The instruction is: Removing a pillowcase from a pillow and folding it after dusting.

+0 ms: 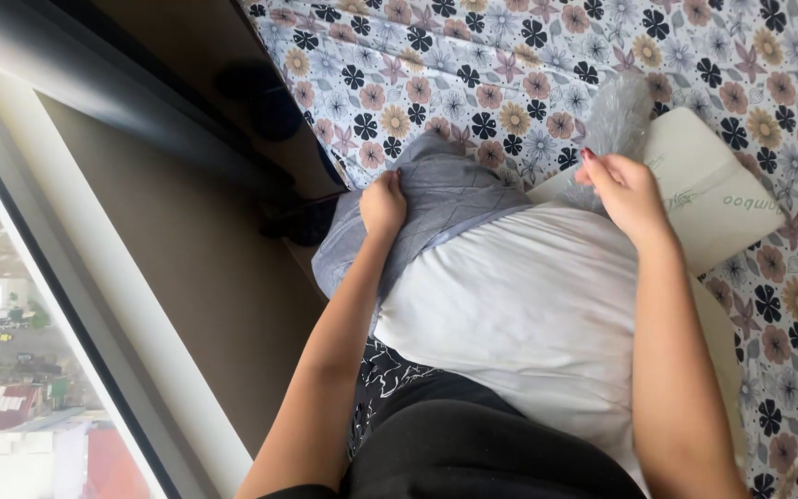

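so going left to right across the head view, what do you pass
window → window frame → left hand gripping the grey pillowcase → white pillow → right hand → cream pillow → floral bedsheet

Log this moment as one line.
left hand: grips grey pillowcase | right hand: on white pillow top | under: floral bedsheet

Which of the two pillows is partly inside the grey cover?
The big white pillow against the person's body; the flat cream pillow on the flowered sheet is bare.
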